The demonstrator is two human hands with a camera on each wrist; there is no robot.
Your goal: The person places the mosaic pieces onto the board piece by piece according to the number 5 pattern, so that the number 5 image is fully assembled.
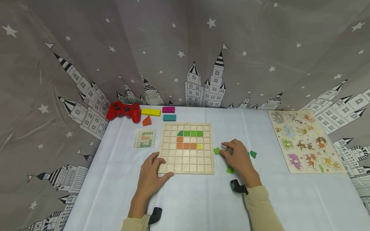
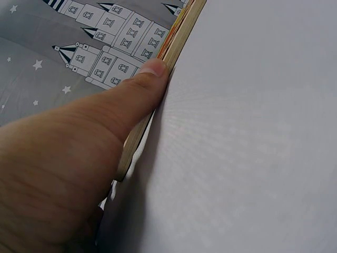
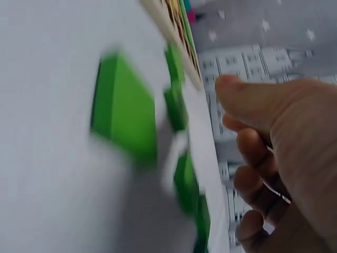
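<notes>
A wooden grid board [image 1: 187, 160] lies mid-table, bearing a rounded dark green piece [image 1: 180, 133], light green squares [image 1: 193, 133], orange squares [image 1: 186, 146] and a yellow piece [image 1: 200, 146]. My left hand [image 1: 151, 175] holds its near left corner, thumb along the front edge; the left wrist view shows that thumb [image 2: 142, 87] against the board's side. My right hand [image 1: 237, 157] hovers right of the board, thumb and index apart, holding nothing. Close to its fingertips lies a green square [image 1: 216, 150]. Another green square [image 1: 230, 169] and a dark green rounded piece [image 1: 253, 154] lie nearby; the hand partly hides others.
Left of the board lies a small pattern card [image 1: 145, 138]. Behind are a red game controller [image 1: 124, 110], yellow [image 1: 151, 112], magenta [image 1: 168, 109] and teal [image 1: 169, 117] blocks, and an orange piece [image 1: 146, 120]. An animal puzzle board [image 1: 306, 141] lies far right.
</notes>
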